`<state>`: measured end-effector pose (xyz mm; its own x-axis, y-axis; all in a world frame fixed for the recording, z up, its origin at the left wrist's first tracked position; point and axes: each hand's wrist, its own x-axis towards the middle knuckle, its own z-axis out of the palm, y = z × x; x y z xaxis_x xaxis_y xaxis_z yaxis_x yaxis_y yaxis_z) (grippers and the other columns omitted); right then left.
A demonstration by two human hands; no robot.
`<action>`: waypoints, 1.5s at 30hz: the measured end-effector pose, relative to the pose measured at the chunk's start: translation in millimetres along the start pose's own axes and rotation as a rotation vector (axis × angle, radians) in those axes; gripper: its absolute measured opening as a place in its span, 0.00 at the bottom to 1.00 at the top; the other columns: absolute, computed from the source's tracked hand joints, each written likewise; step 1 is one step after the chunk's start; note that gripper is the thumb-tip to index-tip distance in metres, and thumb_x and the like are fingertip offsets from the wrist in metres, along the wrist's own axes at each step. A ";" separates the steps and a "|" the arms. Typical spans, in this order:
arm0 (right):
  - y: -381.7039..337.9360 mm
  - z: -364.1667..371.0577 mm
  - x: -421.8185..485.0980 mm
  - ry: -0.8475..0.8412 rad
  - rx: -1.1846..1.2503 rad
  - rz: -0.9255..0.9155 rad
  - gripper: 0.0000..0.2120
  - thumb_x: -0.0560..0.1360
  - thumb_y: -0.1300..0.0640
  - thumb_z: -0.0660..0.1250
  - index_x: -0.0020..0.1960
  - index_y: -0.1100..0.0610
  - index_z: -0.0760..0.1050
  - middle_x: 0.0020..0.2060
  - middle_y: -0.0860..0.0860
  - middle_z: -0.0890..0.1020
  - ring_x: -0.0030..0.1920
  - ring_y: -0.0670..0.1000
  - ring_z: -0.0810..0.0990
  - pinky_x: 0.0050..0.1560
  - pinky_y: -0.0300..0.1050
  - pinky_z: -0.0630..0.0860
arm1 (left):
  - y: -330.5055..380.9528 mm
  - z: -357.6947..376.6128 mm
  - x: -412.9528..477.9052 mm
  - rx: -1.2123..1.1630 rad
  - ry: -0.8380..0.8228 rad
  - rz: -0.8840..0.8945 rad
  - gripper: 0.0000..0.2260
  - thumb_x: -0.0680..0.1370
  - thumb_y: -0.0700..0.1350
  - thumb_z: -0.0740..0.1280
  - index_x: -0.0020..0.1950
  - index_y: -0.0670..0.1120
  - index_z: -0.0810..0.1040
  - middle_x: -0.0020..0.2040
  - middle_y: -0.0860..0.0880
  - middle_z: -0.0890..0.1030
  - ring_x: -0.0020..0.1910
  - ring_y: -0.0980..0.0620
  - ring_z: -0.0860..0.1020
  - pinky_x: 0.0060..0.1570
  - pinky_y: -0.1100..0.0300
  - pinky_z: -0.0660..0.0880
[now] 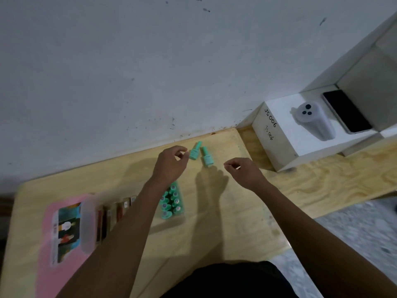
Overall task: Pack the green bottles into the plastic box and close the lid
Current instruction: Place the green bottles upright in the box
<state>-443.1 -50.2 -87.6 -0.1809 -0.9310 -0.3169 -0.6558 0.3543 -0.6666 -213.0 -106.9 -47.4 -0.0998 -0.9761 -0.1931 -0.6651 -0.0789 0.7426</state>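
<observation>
I see a light plywood table (214, 222) w/ a grey-white wall behind it, filling the upper half of frame.

Two loose green bottles (200, 154) lie on their sides near the table's far edge, just above frame centre, side by side and close, caps pointing up-frame. Can't tell if they touch each other.

Left hand (170, 164) sits just left of the leftmost loose bottle, fingers curled, thumb and index fingertips nearly pinched right beside the bottle's base; not gripping it as far as I can see. Right hand (245, 171) is to the right of and below the bottles, apart from them, fingers loosely curled w/ thumb and index close together, nothing held.

Clear plastic box (173, 203) is at centre-left, partly hidden by the left forearm. Inside it I count several more green bottles packed upright in rows, tops facing me; exact no. unclear since the arm covers part. Lid state: can't tell.

Left of that, a row of brown/red small bottles or tubes (113, 214), blurred, next to a frosted translucent container (88, 224). Under/beside those, lower left of frame, a pink sheet (46, 254) w/ a printed picture card (66, 231) on it.

Upper right of frame: a white phone box (300, 136) w/ handwritten "JS 006" on its side and a product pic on top. A dark-screened phone (347, 111) leans beside it, at the right.
</observation>
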 end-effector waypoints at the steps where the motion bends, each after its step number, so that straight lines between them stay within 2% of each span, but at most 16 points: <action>1: 0.0 0.6 9.7 -0.027 -0.010 0.006 0.09 0.77 0.52 0.67 0.53 0.53 0.83 0.48 0.48 0.85 0.49 0.47 0.81 0.51 0.43 0.76 | 1.5 7.0 12.0 0.008 -0.023 -0.022 0.12 0.77 0.48 0.66 0.58 0.47 0.80 0.49 0.48 0.80 0.44 0.53 0.75 0.47 0.63 0.68; 5: -2.5 7.2 47.4 -0.143 -0.045 0.033 0.11 0.77 0.50 0.65 0.54 0.52 0.82 0.51 0.50 0.84 0.52 0.50 0.81 0.53 0.50 0.79 | -6.3 38.4 59.7 0.147 -0.177 -0.126 0.16 0.79 0.48 0.62 0.66 0.45 0.74 0.61 0.44 0.77 0.60 0.45 0.76 0.55 0.59 0.70; 8: -7.2 13.3 69.8 -0.175 -0.092 0.038 0.14 0.78 0.49 0.63 0.59 0.52 0.80 0.55 0.50 0.82 0.53 0.51 0.80 0.54 0.50 0.79 | -12.4 60.2 84.3 0.260 -0.272 -0.170 0.19 0.79 0.48 0.60 0.69 0.44 0.70 0.67 0.41 0.74 0.65 0.41 0.73 0.64 0.50 0.70; 11: -11.5 19.1 88.5 -0.170 -0.110 0.083 0.14 0.78 0.48 0.62 0.59 0.50 0.80 0.55 0.50 0.82 0.52 0.51 0.81 0.52 0.50 0.79 | -16.5 76.7 97.7 0.330 -0.262 -0.177 0.19 0.78 0.50 0.62 0.66 0.44 0.73 0.64 0.40 0.75 0.61 0.39 0.75 0.61 0.46 0.73; 13: -14.7 23.4 97.2 -0.160 -0.164 0.122 0.13 0.77 0.46 0.62 0.57 0.48 0.80 0.52 0.49 0.83 0.50 0.52 0.81 0.50 0.49 0.79 | -17.8 83.4 101.1 0.363 -0.220 -0.160 0.18 0.76 0.51 0.65 0.63 0.46 0.76 0.62 0.40 0.75 0.59 0.39 0.76 0.58 0.46 0.75; 17: -21.5 34.4 101.9 -0.147 -0.259 0.166 0.14 0.76 0.44 0.63 0.53 0.51 0.80 0.45 0.50 0.83 0.44 0.52 0.82 0.45 0.47 0.78 | -18.6 89.5 105.5 0.243 -0.227 -0.181 0.16 0.74 0.47 0.69 0.61 0.45 0.78 0.59 0.43 0.79 0.56 0.43 0.78 0.54 0.53 0.75; 20: -25.5 40.4 102.9 -0.152 -0.247 0.186 0.14 0.75 0.44 0.64 0.53 0.52 0.80 0.46 0.50 0.83 0.44 0.52 0.81 0.44 0.45 0.76 | -20.5 86.3 111.8 0.193 -0.235 -0.202 0.13 0.74 0.44 0.70 0.57 0.43 0.80 0.56 0.43 0.81 0.54 0.44 0.79 0.49 0.59 0.72; 24: -32.7 43.9 99.7 -0.159 -0.268 0.172 0.16 0.75 0.42 0.64 0.54 0.52 0.80 0.47 0.50 0.83 0.47 0.52 0.81 0.44 0.46 0.76 | -23.5 73.5 113.8 -0.096 -0.212 -0.333 0.13 0.74 0.44 0.70 0.57 0.40 0.79 0.54 0.42 0.82 0.50 0.46 0.80 0.48 0.55 0.77; 27: -38.8 51.0 96.4 -0.160 -0.292 0.153 0.18 0.74 0.38 0.64 0.54 0.50 0.80 0.46 0.49 0.83 0.44 0.51 0.81 0.44 0.46 0.76 | -26.0 60.1 107.0 -0.307 -0.180 -0.436 0.14 0.75 0.45 0.71 0.57 0.41 0.79 0.51 0.43 0.82 0.43 0.48 0.80 0.44 0.52 0.79; 30: -47.4 58.8 90.0 -0.217 -0.345 0.099 0.16 0.75 0.42 0.64 0.56 0.51 0.79 0.47 0.49 0.83 0.44 0.51 0.79 0.42 0.44 0.73 | -25.6 44.4 95.6 -0.411 -0.151 -0.443 0.12 0.75 0.47 0.70 0.55 0.43 0.78 0.46 0.45 0.81 0.36 0.53 0.78 0.37 0.59 0.78; 34: -53.5 60.9 77.6 -0.220 -0.393 0.054 0.15 0.74 0.47 0.66 0.58 0.51 0.79 0.50 0.50 0.82 0.49 0.53 0.80 0.44 0.45 0.74 | -22.3 22.3 77.4 -0.503 -0.118 -0.422 0.11 0.75 0.47 0.70 0.55 0.43 0.78 0.41 0.49 0.79 0.33 0.53 0.78 0.37 0.57 0.78; 36: -50.8 58.2 73.0 -0.207 -0.260 0.073 0.14 0.74 0.49 0.66 0.56 0.52 0.80 0.50 0.50 0.82 0.50 0.53 0.81 0.46 0.46 0.76 | -19.8 10.5 67.6 -0.536 -0.109 -0.402 0.11 0.75 0.48 0.70 0.53 0.42 0.78 0.41 0.49 0.80 0.33 0.51 0.78 0.37 0.56 0.78; 39: -56.4 44.5 56.3 -0.137 0.218 0.133 0.10 0.75 0.53 0.68 0.51 0.58 0.83 0.46 0.54 0.85 0.46 0.51 0.81 0.45 0.45 0.77 | -17.9 -8.8 50.0 -0.591 -0.112 -0.358 0.09 0.75 0.47 0.70 0.49 0.42 0.79 0.41 0.48 0.79 0.33 0.50 0.77 0.37 0.55 0.76; 41: -68.2 31.4 37.8 -0.140 0.509 0.198 0.10 0.75 0.54 0.69 0.51 0.60 0.82 0.46 0.53 0.85 0.45 0.50 0.82 0.44 0.42 0.76 | -17.5 -20.7 37.6 -0.629 -0.123 -0.329 0.08 0.75 0.48 0.70 0.45 0.44 0.78 0.40 0.48 0.79 0.33 0.50 0.76 0.37 0.54 0.75; 45: -88.5 14.5 0.4 -0.250 0.694 0.193 0.08 0.75 0.54 0.70 0.50 0.57 0.80 0.44 0.50 0.85 0.45 0.48 0.82 0.48 0.47 0.75 | -16.8 -40.5 12.3 -0.743 -0.193 -0.284 0.07 0.73 0.48 0.72 0.38 0.47 0.78 0.39 0.47 0.78 0.37 0.46 0.76 0.36 0.53 0.73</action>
<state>-374.5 -80.6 -38.5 -0.0199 -0.8286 -0.5595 -0.0035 0.5597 -0.8287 -173.1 -125.8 -36.3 -0.1721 -0.8517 -0.4950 -0.0271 -0.4982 0.8667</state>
